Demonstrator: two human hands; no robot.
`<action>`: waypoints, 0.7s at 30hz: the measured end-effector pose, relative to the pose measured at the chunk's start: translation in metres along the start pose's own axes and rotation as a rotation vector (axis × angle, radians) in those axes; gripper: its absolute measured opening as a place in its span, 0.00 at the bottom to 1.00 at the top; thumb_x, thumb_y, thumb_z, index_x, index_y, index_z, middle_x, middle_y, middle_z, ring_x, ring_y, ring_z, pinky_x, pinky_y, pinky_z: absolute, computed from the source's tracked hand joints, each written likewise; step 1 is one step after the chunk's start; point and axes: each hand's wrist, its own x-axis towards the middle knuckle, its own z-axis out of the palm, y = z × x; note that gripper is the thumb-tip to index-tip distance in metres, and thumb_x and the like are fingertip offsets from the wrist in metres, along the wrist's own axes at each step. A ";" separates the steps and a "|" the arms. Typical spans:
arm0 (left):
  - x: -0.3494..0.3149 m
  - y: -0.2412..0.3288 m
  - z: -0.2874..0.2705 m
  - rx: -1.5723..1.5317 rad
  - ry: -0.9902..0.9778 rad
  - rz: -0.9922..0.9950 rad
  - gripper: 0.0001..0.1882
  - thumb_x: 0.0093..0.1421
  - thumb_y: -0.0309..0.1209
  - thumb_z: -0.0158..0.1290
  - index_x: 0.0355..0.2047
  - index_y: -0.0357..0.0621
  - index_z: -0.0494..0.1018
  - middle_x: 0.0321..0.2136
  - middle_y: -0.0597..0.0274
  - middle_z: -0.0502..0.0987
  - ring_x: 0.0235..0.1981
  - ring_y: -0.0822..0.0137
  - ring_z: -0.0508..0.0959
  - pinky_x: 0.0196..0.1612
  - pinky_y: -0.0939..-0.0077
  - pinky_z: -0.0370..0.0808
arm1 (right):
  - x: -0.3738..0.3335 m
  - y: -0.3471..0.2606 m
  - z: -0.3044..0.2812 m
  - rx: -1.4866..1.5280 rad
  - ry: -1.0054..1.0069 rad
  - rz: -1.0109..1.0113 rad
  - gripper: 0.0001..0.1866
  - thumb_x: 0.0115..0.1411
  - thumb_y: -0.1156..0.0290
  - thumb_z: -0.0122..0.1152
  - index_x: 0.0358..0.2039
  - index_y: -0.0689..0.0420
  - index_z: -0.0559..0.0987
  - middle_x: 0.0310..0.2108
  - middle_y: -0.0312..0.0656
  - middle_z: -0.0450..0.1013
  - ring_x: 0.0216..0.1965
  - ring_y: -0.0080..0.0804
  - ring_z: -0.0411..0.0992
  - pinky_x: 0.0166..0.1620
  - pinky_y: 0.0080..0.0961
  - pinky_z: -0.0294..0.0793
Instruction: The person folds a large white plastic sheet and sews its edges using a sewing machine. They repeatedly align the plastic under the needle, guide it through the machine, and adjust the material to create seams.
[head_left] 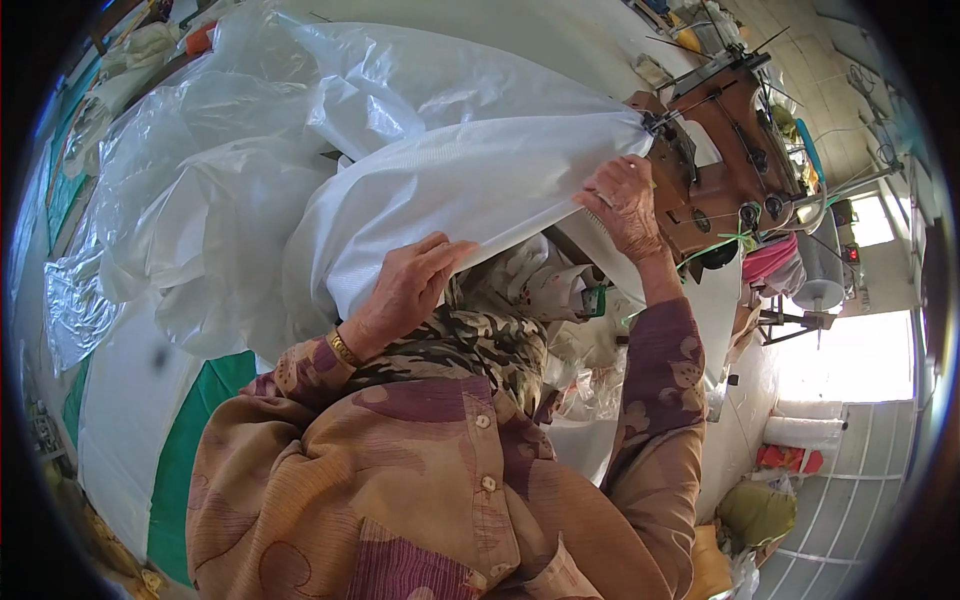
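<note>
A large white woven sack lies across the work surface and runs up to the needle of a brown sewing machine. My left hand grips the sack's lower edge, fingers curled over the fabric. A gold bangle sits on that wrist. My right hand presses the sack's edge close to the machine head, fingers folded on the cloth. Both sleeves are patterned brown and purple.
Clear crumpled plastic sheeting is heaped on the left. White and green material lies at the lower left. A green thread hangs from the machine. Rolls, bags and a bright window are on the right.
</note>
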 end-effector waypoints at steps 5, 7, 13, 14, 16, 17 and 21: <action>0.009 0.007 -0.009 -0.145 -0.167 -0.024 0.12 0.61 0.24 0.57 0.45 0.35 0.77 0.26 0.57 0.75 0.22 0.65 0.71 0.28 0.74 0.67 | 0.001 0.012 -0.006 0.040 -0.069 0.107 0.10 0.54 0.59 0.66 0.30 0.52 0.79 0.31 0.34 0.74 0.41 0.34 0.72 0.59 0.40 0.59; 0.015 0.012 -0.014 -0.273 -0.229 -0.115 0.12 0.61 0.24 0.57 0.45 0.35 0.78 0.24 0.62 0.76 0.21 0.72 0.70 0.27 0.76 0.66 | 0.003 0.018 -0.009 0.054 -0.061 0.108 0.11 0.53 0.58 0.66 0.29 0.52 0.79 0.31 0.34 0.73 0.40 0.35 0.72 0.59 0.40 0.59; 0.030 0.016 -0.028 -0.529 -0.276 -0.335 0.12 0.61 0.23 0.56 0.45 0.35 0.79 0.19 0.73 0.70 0.22 0.86 0.63 0.24 0.85 0.60 | 0.006 0.049 -0.013 -0.081 0.018 -0.002 0.15 0.52 0.54 0.65 0.30 0.52 0.78 0.30 0.35 0.73 0.41 0.36 0.71 0.58 0.41 0.59; 0.029 0.015 -0.029 -0.511 -0.274 -0.337 0.12 0.61 0.23 0.56 0.45 0.36 0.80 0.19 0.74 0.69 0.22 0.86 0.62 0.24 0.86 0.59 | 0.007 0.052 -0.013 -0.104 0.031 -0.020 0.15 0.52 0.54 0.65 0.31 0.52 0.78 0.30 0.36 0.73 0.41 0.36 0.71 0.58 0.41 0.59; 0.029 0.015 -0.029 -0.476 -0.289 -0.340 0.12 0.61 0.22 0.56 0.45 0.35 0.79 0.19 0.74 0.70 0.23 0.86 0.64 0.25 0.86 0.61 | 0.007 0.055 -0.014 -0.120 0.005 0.019 0.16 0.53 0.53 0.64 0.32 0.53 0.78 0.31 0.37 0.73 0.42 0.36 0.71 0.58 0.41 0.60; 0.029 0.015 -0.030 -0.455 -0.299 -0.338 0.12 0.61 0.22 0.55 0.45 0.34 0.79 0.20 0.73 0.72 0.24 0.86 0.65 0.26 0.85 0.63 | 0.008 0.056 -0.017 -0.113 -0.027 0.071 0.16 0.54 0.53 0.64 0.32 0.54 0.78 0.31 0.37 0.73 0.43 0.37 0.71 0.58 0.40 0.60; 0.023 0.003 -0.022 -0.386 -0.242 -0.198 0.11 0.61 0.22 0.55 0.44 0.36 0.80 0.20 0.69 0.72 0.20 0.81 0.65 0.24 0.80 0.63 | 0.013 0.068 -0.010 -0.142 0.006 0.089 0.18 0.55 0.53 0.64 0.34 0.55 0.77 0.32 0.39 0.73 0.44 0.38 0.71 0.57 0.38 0.61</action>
